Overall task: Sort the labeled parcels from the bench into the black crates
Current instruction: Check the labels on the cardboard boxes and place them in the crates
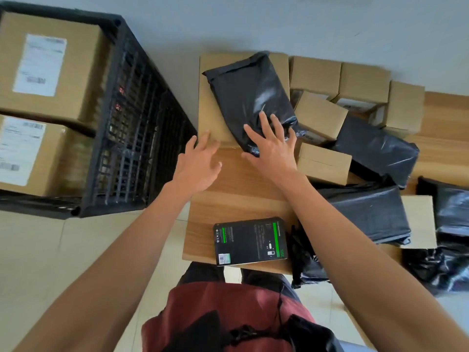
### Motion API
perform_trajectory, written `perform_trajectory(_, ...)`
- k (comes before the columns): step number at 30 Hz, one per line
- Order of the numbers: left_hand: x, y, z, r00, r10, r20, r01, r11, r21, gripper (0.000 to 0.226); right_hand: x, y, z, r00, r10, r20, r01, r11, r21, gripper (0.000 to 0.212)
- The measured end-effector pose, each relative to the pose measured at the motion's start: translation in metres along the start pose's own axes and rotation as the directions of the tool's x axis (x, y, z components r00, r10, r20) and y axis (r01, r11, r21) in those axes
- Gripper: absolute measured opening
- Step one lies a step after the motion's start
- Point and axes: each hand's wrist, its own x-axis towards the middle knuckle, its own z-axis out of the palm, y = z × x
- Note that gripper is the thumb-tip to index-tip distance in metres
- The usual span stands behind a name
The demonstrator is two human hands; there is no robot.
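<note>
On the wood-grain worktop [236, 189], a glossy black poly mailer [250, 97] is lying slantwise over a flat cardboard box [210, 110]. The right hand [272, 146] is resting on the mailer's near end with fingers spread wide, gripping nothing. The left hand [199, 166] is hovering open just beside it, its fingertips seemingly reaching the box edge, though blur is making contact hard to judge. Small plain cardboard cartons [319, 115] are crowding the far right, with more crinkled black mailers [375, 151] sprawling among them. A black printed retail box [251, 241] with green stripes is sitting at the near edge. Off to the left, a black lattice plastic crate [142, 118] is holding two labeled cardboard parcels [48, 64], standing on pale floor tiles [38, 252] near a grey wall [253, 21].
</note>
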Motion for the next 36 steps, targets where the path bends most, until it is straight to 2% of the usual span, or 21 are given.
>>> perform_trajectory(3, 0.002, 0.001, 0.0, 0.999, 0.013, -0.048, -0.013, 1.0, -0.006, 0.055, -0.002, 0.005, 0.003, 0.999, 0.012, -0.046, -0.012, 1.0, -0.001, 0.064)
perform_trajectory(7, 0.008, 0.008, -0.001, 0.992, 0.057, -0.109, -0.056, 0.998, 0.015, 0.062, -0.006, 0.013, 0.004, 0.983, 0.036, -0.182, -0.02, 0.996, 0.089, 0.05)
perform_trajectory(11, 0.014, 0.013, 0.001, 0.994, 0.096, -0.061, -0.091, 0.993, 0.079, 0.068, -0.01, 0.034, 0.007, 0.938, 0.066, -0.341, -0.015, 0.989, 0.15, 0.04)
perform_trajectory(17, 0.009, 0.008, 0.005, 0.992, 0.112, -0.06, -0.105, 0.988, 0.11, 0.069, -0.027, 0.075, 0.001, 0.87, 0.145, -0.471, -0.093, 0.987, 0.132, 0.038)
perform_trajectory(21, 0.002, 0.002, 0.009, 0.99, 0.121, -0.069, -0.112, 0.986, 0.12, 0.067, -0.048, 0.098, -0.006, 0.844, 0.294, -0.449, -0.255, 0.956, 0.147, 0.036)
perform_trajectory(26, -0.02, -0.003, 0.018, 0.992, 0.09, -0.091, -0.082, 0.993, 0.085, 0.059, -0.057, 0.095, -0.01, 0.851, 0.418, -0.318, -0.401, 0.908, 0.122, 0.04)
perform_trajectory(28, -0.033, -0.006, 0.025, 0.989, 0.088, -0.116, -0.08, 0.995, 0.067, 0.055, -0.059, 0.083, -0.008, 0.869, 0.373, -0.326, -0.373, 0.926, 0.066, 0.044)
perform_trajectory(31, -0.046, -0.012, 0.033, 0.988, 0.071, -0.138, -0.066, 0.997, 0.038, 0.051, -0.058, 0.06, 0.002, 0.888, 0.231, -0.398, -0.227, 0.972, 0.058, 0.044)
perform_trajectory(34, -0.052, -0.016, 0.038, 0.972, 0.05, -0.23, -0.067, 0.995, -0.069, 0.045, -0.06, 0.034, 0.014, 0.913, 0.135, -0.386, -0.053, 0.975, 0.214, 0.043)
perform_trajectory(36, -0.051, -0.022, 0.04, 0.942, 0.001, -0.335, -0.076, 0.975, -0.211, 0.046, -0.061, 0.02, 0.02, 0.95, 0.162, -0.268, -0.052, 0.924, 0.378, 0.049)
